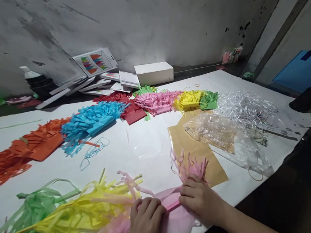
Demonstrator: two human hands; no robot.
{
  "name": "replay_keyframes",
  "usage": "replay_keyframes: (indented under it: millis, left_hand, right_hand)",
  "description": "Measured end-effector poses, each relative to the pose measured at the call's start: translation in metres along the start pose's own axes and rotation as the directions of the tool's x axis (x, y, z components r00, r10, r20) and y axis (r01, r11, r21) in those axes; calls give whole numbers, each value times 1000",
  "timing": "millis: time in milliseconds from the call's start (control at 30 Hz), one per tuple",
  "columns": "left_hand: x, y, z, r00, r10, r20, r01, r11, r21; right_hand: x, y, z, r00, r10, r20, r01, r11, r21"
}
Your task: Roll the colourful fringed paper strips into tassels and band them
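Pink fringed tissue paper (pixel 173 202) lies at the table's near edge, with a folded strip across its middle. My left hand (pixel 147 217) curls its fingers over the left end of that strip. On the right end, my right hand (pixel 199 195) presses with bent fingers; its thumb is hidden. A pink fringe tuft (pixel 194 167) sticks out beyond the right hand. Left of my left hand spread loose yellow tissue strips (pixel 79 212) and green tissue strips (pixel 36 212), with pink strands among them.
Fringed bundles cross the white table cover (pixel 147 149): orange (pixel 44 143), blue (pixel 99 121), red (pixel 133 111), pink (pixel 160 103), yellow (pixel 190 101) and green (pixel 208 99). Clear plastic (pixel 218 129) lies partly over brown paper (pixel 192 142). A white box (pixel 154 73) stands by the wall.
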State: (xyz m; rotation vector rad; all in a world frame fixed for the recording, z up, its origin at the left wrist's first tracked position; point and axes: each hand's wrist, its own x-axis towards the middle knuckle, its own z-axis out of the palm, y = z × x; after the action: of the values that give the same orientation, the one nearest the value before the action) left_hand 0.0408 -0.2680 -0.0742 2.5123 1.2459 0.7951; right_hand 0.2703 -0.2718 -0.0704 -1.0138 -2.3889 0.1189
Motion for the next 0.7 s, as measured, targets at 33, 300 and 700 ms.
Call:
replay_keyframes:
  millis: [33,300,700]
  left_hand:
    - [-1,-1,-1,1000,6,6,-6,1000,-3]
    - [-1,4,-2,994,-69,87,57,989,139]
    - [15,1,14,985,171,-6,-165,961,219]
  right_hand:
    - [-4,2,-4,1000,13,-12,-13,999,30]
    - [-1,-14,-2,948,303,-96,-282,941,188]
    - [-1,-22,6,975,219,35,-216,973,-81]
